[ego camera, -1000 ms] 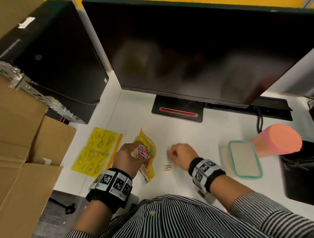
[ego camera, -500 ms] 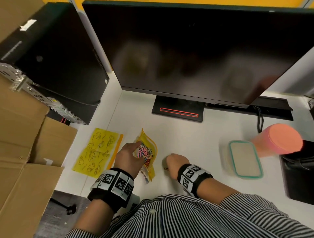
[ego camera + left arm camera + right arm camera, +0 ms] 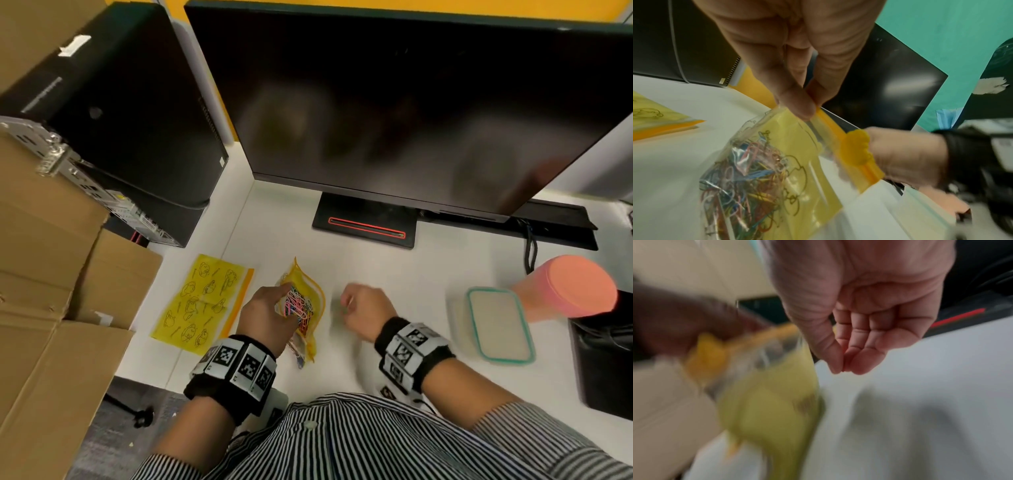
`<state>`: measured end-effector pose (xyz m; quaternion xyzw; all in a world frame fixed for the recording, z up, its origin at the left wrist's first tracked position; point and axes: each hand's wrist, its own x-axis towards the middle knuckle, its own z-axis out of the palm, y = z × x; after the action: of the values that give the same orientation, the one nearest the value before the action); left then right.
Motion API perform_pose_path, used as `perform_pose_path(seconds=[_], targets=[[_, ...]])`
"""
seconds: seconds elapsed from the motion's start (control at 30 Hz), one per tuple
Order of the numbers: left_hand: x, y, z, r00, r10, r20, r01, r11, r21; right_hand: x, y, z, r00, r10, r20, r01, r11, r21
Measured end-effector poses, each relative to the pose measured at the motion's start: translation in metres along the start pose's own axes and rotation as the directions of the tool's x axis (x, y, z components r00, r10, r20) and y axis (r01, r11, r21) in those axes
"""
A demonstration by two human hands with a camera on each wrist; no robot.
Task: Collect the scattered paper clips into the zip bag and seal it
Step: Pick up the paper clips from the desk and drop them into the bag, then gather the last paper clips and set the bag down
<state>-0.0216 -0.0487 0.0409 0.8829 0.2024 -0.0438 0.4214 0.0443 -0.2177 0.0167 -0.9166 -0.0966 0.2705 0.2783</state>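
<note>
At nine o'clock on the bench (image 3: 394, 270), a second yellow bag (image 3: 202, 305) lies flat and untouched. Just right of it, the left hand (image 3: 265, 315) pinches the orange zip edge of the zip bag (image 3: 305, 308), holding the mouth up and open; its grip is closed on that strip, thumb against finger. Most paper clips (image 3: 742, 178) already sit inside in a coloured tangle. At three o'clock from the bag, close by, the right hand (image 3: 364, 313) has thumb and fingertips pinched together; blur hides whether a clip is caught between them, so I cannot tell. No loose clips show on the bench, so collecting looks nearly finished. Sealing is not yet done: the slider (image 3: 856, 146) sits partway along the zip.
</note>
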Motion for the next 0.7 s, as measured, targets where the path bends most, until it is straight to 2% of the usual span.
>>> perform_pose_path(seconds=[0.07,0.1,0.13,0.2,0.27,0.3,0.43,0.47,0.5,0.53,0.6,0.63,0.7], targets=[[0.001,0.001,0.002,1.0,-0.025,-0.006,0.025,1.0,-0.012,0.002,-0.015,-0.02,0.985,-0.023,-0.171,0.063,0.97,0.233],[0.001,0.002,0.004,0.999,-0.036,-0.009,0.035,0.999,-0.023,0.003,-0.024,-0.027,0.972,-0.065,-0.227,0.13,0.95,0.283],[0.002,0.003,0.005,0.999,-0.043,-0.011,0.043,0.998,-0.038,0.002,-0.035,-0.033,0.963,-0.121,-0.24,0.189,0.941,0.281],[0.003,0.005,0.007,0.999,-0.051,-0.02,0.049,0.996,-0.068,0.001,-0.054,-0.035,0.961,-0.227,-0.161,0.256,0.948,0.189],[0.005,0.007,0.009,0.997,-0.065,-0.036,0.062,0.995,-0.082,0.0,-0.063,-0.031,0.965,-0.255,-0.065,0.261,0.96,0.099],[0.006,0.007,0.009,0.996,-0.074,-0.043,0.07,0.993,-0.091,0.0,-0.062,-0.029,0.965,-0.255,-0.066,0.26,0.962,0.083],[0.014,0.007,0.01,0.994,-0.102,-0.046,0.095,0.986,-0.14,-0.007,-0.04,-0.037,0.921,-0.228,-0.316,0.298,0.935,0.193],[0.015,0.007,0.011,0.993,-0.108,-0.043,0.1,0.983,-0.156,-0.011,-0.029,-0.037,0.927,-0.209,-0.311,0.285,0.932,0.223],[0.016,0.007,0.012,0.993,-0.109,-0.037,0.102,0.98,-0.172,-0.017,-0.018,-0.036,0.949,-0.199,-0.245,0.256,0.939,0.231],[0.017,0.008,0.012,0.994,-0.103,-0.024,0.098,0.979,-0.181,-0.024,-0.008,-0.032,0.973,-0.19,-0.132,0.213,0.957,0.195],[0.016,0.013,0.013,0.999,-0.048,0.006,0.048,0.987,-0.156,-0.037,0.009,-0.018,0.985,-0.157,0.067,0.156,0.988,0.015],[0.015,0.015,0.013,1.0,0.008,0.005,-0.007,0.993,-0.114,-0.04,0.014,-0.011,0.986,-0.146,0.084,0.152,0.986,-0.064],[0.016,0.019,0.014,0.99,0.143,-0.007,-0.143,0.989,0.032,-0.035,0.018,-0.001,0.987,-0.162,-0.015,0.16,0.983,-0.085]])
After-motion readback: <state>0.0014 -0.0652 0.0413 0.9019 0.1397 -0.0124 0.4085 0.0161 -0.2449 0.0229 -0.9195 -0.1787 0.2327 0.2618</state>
